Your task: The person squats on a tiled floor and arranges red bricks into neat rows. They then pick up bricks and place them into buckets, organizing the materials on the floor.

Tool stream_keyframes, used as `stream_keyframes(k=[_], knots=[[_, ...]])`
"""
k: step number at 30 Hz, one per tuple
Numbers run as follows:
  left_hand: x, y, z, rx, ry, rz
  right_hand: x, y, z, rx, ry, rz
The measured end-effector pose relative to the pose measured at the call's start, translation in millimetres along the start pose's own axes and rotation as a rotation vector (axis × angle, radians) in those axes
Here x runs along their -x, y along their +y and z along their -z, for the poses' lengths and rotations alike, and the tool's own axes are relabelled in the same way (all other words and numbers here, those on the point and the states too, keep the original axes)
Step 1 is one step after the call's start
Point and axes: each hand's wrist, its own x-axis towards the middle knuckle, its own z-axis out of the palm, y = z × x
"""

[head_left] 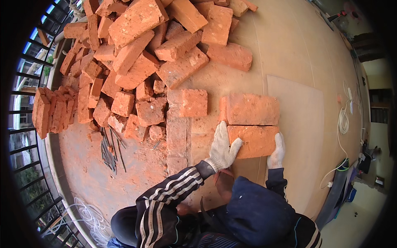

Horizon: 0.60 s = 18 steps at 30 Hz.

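Note:
My left hand [223,148] and my right hand [277,152], both in white knit work gloves, press on the opposite ends of an orange-red brick [252,141]. The left thumb reaches over the brick's near left corner, while its fingers point along the left end. Fingers of the right hand lie along the right end; its far side is hidden. Just beyond, another brick [253,110] sits against the held one, its long side parallel, with part of a further brick [223,110] showing at its left end. A half brick [194,103] rests apart to the left.
A large heap of loose bricks [136,53] rises at the far left, beside a short row of stacked bricks [53,109]. Dark metal rods [109,151] lie on the dusty floor. A metal railing [27,149] borders the left; a coiled pale cable [343,122] lies right.

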Motion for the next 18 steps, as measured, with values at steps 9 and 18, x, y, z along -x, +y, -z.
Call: stream_keyframes(k=[9,18], knots=[[-2.9,0.3,10.2,-0.019,-0.061,0.015,5.1,-5.9,-8.2,0.025,0.032,0.014],[-9.4,-6.6,6.1,-0.031,-0.029,-0.049,-6.2,-4.4,1.6,0.475,0.016,0.194]])
